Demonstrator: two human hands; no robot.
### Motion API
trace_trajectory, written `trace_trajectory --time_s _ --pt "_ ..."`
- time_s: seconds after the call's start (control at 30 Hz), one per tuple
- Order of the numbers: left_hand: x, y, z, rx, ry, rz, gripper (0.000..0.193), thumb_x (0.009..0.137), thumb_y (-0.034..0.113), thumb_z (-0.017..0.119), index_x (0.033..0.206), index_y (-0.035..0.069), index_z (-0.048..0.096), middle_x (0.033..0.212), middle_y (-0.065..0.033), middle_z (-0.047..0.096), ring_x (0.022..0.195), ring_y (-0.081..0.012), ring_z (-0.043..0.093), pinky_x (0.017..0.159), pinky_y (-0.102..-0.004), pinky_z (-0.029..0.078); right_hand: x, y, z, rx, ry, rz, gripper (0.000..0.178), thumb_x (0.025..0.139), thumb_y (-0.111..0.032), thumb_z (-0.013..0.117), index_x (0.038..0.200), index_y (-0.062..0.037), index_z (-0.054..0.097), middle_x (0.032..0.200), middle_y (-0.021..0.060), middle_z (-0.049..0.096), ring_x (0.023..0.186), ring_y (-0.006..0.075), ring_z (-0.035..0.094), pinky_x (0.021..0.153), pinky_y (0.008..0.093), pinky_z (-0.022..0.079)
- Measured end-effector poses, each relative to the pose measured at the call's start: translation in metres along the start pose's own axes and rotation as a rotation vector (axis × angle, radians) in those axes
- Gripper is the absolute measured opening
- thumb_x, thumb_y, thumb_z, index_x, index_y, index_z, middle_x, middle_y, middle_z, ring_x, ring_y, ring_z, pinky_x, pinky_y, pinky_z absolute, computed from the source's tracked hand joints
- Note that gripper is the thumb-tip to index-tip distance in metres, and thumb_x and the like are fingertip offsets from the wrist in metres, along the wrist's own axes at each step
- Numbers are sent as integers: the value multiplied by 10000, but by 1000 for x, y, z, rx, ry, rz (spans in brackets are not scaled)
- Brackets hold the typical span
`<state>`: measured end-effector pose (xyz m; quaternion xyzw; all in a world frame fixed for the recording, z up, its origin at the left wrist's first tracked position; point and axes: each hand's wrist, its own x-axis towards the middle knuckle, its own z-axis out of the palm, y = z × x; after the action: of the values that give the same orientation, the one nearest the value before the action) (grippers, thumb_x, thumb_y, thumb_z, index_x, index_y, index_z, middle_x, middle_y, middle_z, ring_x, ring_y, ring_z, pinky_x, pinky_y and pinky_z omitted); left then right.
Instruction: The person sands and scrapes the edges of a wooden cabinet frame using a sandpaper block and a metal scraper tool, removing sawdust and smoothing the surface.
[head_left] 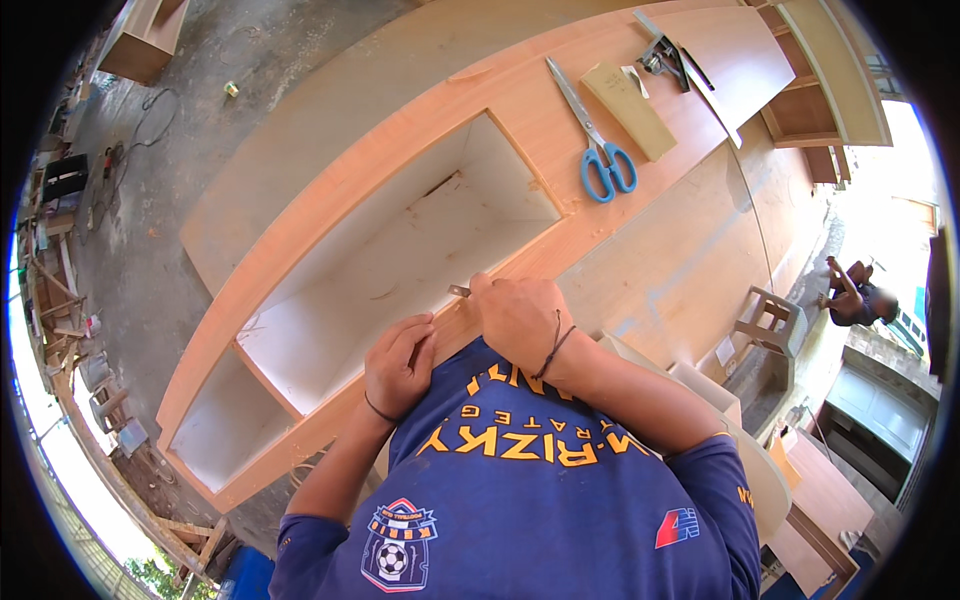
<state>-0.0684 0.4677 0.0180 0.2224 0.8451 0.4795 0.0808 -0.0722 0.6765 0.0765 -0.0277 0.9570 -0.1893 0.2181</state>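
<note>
A long wood-veneer cabinet (330,180) with a white-lined interior lies in front of me, its open compartments facing up. My right hand (520,318) is closed at the cabinet's near edge around a small tool. Only its short, flat metal blade (459,291) shows past the fingers; the handle is hidden in my fist. Just to the left, my left hand (400,365) has its fingers curled over the same near wooden edge (340,398), gripping it. Thin shavings or scraps lie inside the larger compartment.
Blue-handled scissors (596,150), a tan block (628,110) and a metal square (665,58) lie on the cabinet's right part. Beyond it stands a grey stool (770,325). A person (858,292) sits at far right. Cables (150,115) trail over the concrete floor (215,90).
</note>
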Motion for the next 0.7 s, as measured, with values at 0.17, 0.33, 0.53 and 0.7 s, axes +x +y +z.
trace_trajectory --time_s 0.17,0.33,0.53,0.7 --pt "3 0 -4 -56 6 14 139 803 11 672 940 4 648 956 -150 677 883 -330 646 775 -386 524 3 63 -13 -293 224 -31 166 928 -224 525 876 -84 596 701 130 658 671 314 669 562 422 517" --pt "3 -7 -4 -93 1 17 158 807 18 672 962 11 642 936 -148 677 878 -323 638 764 -380 514 8 70 -37 -402 157 253 209 939 -263 508 886 -75 583 689 140 657 642 345 659 581 473 505" --pt "0 -13 -3 -114 43 9 170 817 56 672 980 15 653 909 -147 674 842 -338 632 748 -390 505 10 52 -26 -339 153 147 179 926 -218 504 871 -65 580 716 157 657 694 330 663 588 456 505" --pt "10 -7 -1 -24 -78 5 243 869 170 627 1055 14 652 1009 -143 684 933 -333 644 801 -403 520 -10 95 -62 -191 234 277 141 926 -186 541 910 -57 595 788 174 667 736 358 653 618 437 493"
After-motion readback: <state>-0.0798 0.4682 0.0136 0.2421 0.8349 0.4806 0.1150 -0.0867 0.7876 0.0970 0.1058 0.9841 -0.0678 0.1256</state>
